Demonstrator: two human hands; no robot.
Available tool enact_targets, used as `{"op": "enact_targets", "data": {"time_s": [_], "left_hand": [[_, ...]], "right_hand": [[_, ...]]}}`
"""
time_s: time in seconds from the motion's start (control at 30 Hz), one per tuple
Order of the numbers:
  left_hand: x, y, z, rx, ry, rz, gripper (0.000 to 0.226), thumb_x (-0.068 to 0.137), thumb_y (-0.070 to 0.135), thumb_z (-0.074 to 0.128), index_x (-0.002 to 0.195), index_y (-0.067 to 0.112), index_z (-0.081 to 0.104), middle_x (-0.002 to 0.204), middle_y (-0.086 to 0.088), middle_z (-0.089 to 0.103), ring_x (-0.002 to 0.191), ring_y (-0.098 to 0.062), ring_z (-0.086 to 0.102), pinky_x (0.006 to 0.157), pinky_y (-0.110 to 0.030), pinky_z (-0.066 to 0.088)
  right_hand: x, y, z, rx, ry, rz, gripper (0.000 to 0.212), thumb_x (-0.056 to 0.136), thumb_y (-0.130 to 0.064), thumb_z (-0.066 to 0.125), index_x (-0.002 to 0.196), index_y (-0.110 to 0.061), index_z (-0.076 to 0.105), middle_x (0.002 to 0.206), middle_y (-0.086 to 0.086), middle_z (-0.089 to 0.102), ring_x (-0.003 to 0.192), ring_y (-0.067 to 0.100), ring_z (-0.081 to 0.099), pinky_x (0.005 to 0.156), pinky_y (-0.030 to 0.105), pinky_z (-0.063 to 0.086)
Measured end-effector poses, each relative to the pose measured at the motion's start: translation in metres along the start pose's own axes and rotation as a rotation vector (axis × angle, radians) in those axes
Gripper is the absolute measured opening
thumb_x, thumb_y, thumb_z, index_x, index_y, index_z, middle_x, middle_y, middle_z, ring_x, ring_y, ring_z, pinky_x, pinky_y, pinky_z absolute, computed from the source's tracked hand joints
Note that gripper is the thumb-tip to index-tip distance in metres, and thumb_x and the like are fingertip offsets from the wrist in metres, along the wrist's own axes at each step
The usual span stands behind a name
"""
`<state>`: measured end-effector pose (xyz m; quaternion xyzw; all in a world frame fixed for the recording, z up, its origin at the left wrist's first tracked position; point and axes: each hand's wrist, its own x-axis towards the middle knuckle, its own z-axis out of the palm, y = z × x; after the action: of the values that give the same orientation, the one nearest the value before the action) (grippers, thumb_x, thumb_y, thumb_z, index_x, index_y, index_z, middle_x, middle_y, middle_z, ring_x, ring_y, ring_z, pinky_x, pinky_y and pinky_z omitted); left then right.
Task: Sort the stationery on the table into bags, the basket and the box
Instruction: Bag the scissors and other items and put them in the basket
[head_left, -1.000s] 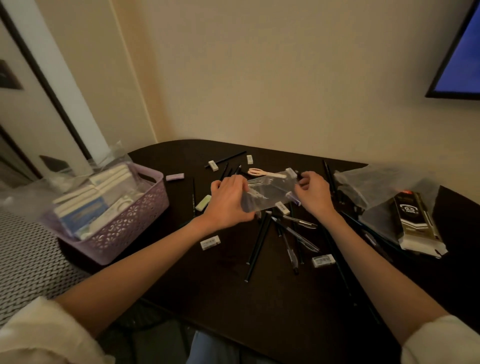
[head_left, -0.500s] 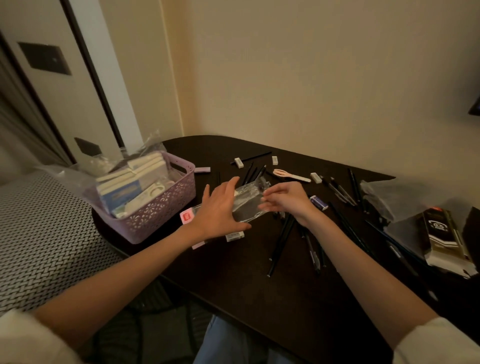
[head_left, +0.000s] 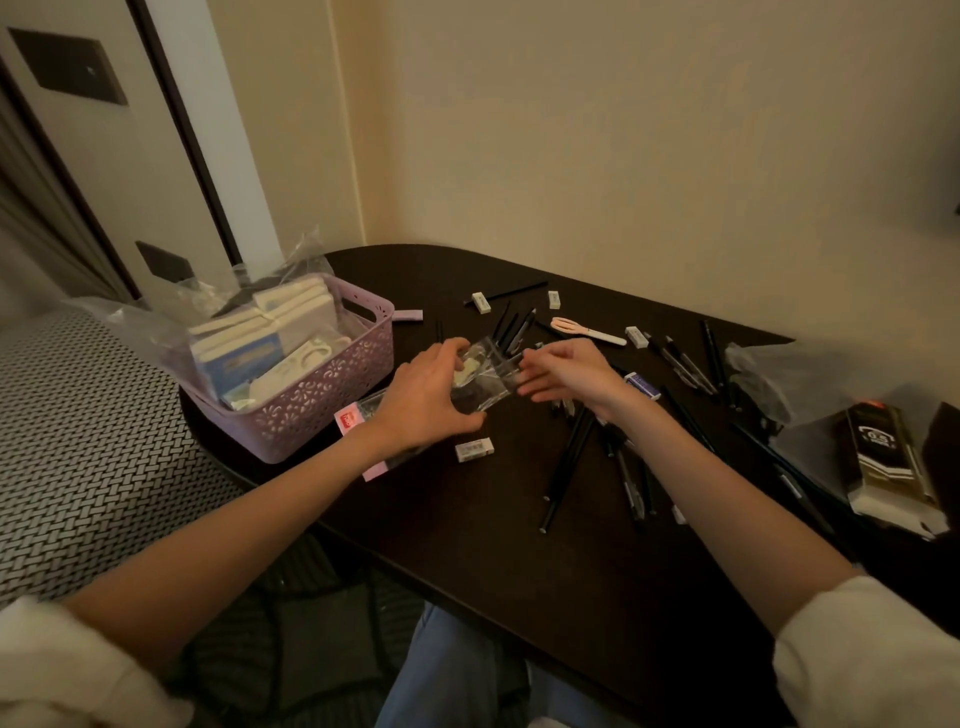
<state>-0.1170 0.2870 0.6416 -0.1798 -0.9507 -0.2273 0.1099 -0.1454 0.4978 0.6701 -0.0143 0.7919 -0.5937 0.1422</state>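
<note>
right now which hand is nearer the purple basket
Left. The left hand is just right of the basket; the right hand is farther right, beyond the clear bag.

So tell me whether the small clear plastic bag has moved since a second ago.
Yes. The small clear plastic bag has shifted left, toward the purple plastic basket and away from the white-handled scissors.

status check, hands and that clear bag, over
Left hand grips the clear bag, a pale item inside. Right hand at the bag's other end, fingers loose. Pens and erasers still scattered; purple basket close left.
</note>
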Motion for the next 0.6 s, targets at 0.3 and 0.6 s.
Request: {"op": "enact_targets", "data": {"time_s": [0.3, 0.6], "left_hand": [[0.037, -0.002, 0.004, -0.015, 0.021, -0.002, 0.091, 0.070, 0.046, 0.079, 0.143, 0.018, 0.031, 0.130, -0.002, 0.053, 0.114, -0.015, 0.054, 0.097, -0.045, 0.047], [0.054, -0.018, 0.015, -0.071, 0.034, -0.043, 0.091, 0.070, 0.045, 0.080, 0.142, 0.019, 0.032, 0.129, -0.001, 0.052, 0.112, -0.013, 0.053, 0.095, -0.043, 0.049]], "right_hand": [[0.109, 0.012, -0.059, -0.749, 0.301, -0.010, 0.055, 0.088, -0.015, 0.067, 0.139, -0.007, 0.046, 0.139, 0.012, 0.051, 0.129, 0.027, 0.048, 0.106, 0.037, 0.041], [0.149, 0.022, -0.054, -0.970, 0.302, -0.003, 0.025, 0.090, -0.024, 0.064, 0.106, -0.005, 0.064, 0.099, 0.013, 0.066, 0.096, 0.029, 0.064, 0.084, 0.042, 0.052]]}}
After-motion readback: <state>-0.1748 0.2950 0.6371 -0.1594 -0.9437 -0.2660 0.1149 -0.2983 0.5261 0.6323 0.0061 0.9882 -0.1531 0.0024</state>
